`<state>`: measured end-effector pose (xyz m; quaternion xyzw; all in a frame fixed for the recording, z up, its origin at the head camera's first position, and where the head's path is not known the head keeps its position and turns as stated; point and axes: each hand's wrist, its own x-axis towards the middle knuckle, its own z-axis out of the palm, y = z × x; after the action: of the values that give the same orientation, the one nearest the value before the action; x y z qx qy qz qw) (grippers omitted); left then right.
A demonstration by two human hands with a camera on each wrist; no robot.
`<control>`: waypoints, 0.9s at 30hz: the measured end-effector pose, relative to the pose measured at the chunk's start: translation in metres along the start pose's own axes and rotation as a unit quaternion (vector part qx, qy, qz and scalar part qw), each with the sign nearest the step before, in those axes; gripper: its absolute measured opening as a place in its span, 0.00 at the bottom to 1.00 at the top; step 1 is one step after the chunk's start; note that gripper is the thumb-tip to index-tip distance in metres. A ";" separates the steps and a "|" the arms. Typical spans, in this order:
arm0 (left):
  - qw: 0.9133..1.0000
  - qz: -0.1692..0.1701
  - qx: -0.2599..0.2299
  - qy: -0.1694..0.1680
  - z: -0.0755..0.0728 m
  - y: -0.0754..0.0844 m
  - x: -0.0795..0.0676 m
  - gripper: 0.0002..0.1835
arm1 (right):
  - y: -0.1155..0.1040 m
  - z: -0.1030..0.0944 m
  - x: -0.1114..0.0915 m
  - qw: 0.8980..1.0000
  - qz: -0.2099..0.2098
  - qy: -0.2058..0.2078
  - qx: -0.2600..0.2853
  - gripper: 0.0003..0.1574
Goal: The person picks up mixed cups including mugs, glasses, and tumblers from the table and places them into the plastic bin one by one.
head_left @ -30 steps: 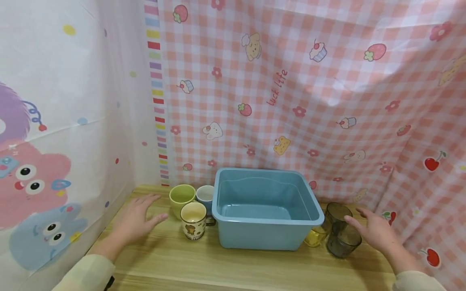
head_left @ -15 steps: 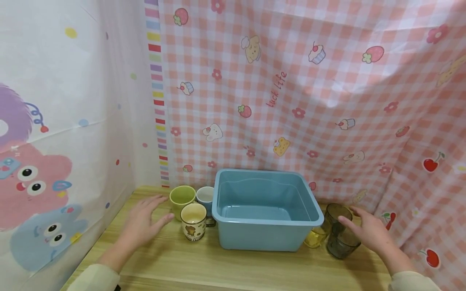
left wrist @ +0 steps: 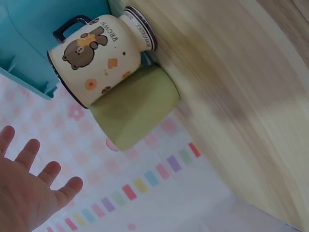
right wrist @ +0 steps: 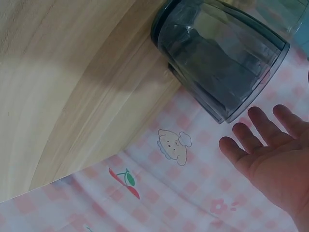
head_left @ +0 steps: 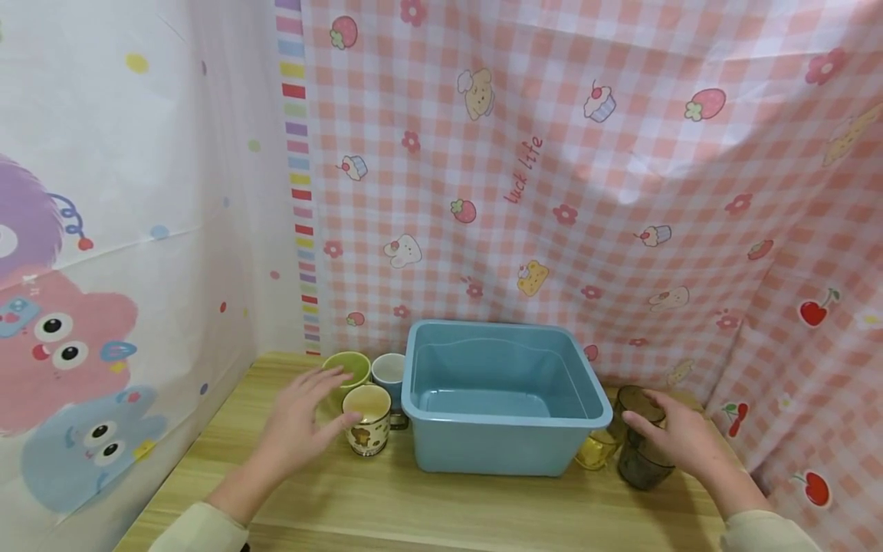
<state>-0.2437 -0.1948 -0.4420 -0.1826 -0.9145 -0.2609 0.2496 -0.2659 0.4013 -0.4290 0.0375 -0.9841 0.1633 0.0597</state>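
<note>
My left hand (head_left: pixel 297 422) hovers with spread fingers in front of the green mug (head_left: pixel 352 364), thumb close to the cream mug (head_left: pixel 367 438) with a brown bear print. In the left wrist view, that bear mug (left wrist: pixel 96 53) and the plain green mug (left wrist: pixel 135 108) stand side by side, apart from my fingers. My right hand (head_left: pixel 686 441) is over the dark glasses on the right, fingers extended and holding nothing. It partly hides the nearer grey glass (head_left: pixel 641 468). The right wrist view has the dark glass (right wrist: pixel 222 63) just beyond my fingertips (right wrist: pixel 256 113).
A blue plastic bin (head_left: pixel 497 448) stands mid-table with nothing in it. Behind the cream mug is a white-and-blue mug (head_left: pixel 388 368). A yellow glass (head_left: pixel 595 452) and a brown glass (head_left: pixel 629 399) stand by the bin's right side. A checked curtain (head_left: pixel 483 153) hangs behind the wooden table (head_left: pixel 428 506).
My left hand has moved right, from beside the mugs to partly over the green one. My right hand has shifted left over the dark glasses. The bin and cups have stayed put.
</note>
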 end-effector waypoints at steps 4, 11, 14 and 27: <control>1.000 0.014 -0.008 0.008 0.002 0.007 0.001 0.33 | -0.003 0.004 0.000 1.000 -0.005 0.004 0.007 0.53; 0.999 0.039 -0.021 0.021 0.007 0.016 0.003 0.33 | -0.005 0.009 0.000 1.000 -0.012 0.011 0.002 0.53; 0.998 0.046 -0.025 0.021 0.009 0.020 0.003 0.33 | -0.006 0.010 0.000 1.000 -0.010 0.006 0.001 0.53; 0.998 0.062 -0.024 0.024 0.022 0.034 0.008 0.31 | -0.008 0.019 0.002 0.999 -0.028 0.009 0.017 0.54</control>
<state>-0.2426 -0.1537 -0.4409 -0.2386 -0.8887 -0.2710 0.2827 -0.2686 0.3873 -0.4436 0.0649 -0.9792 0.1782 0.0723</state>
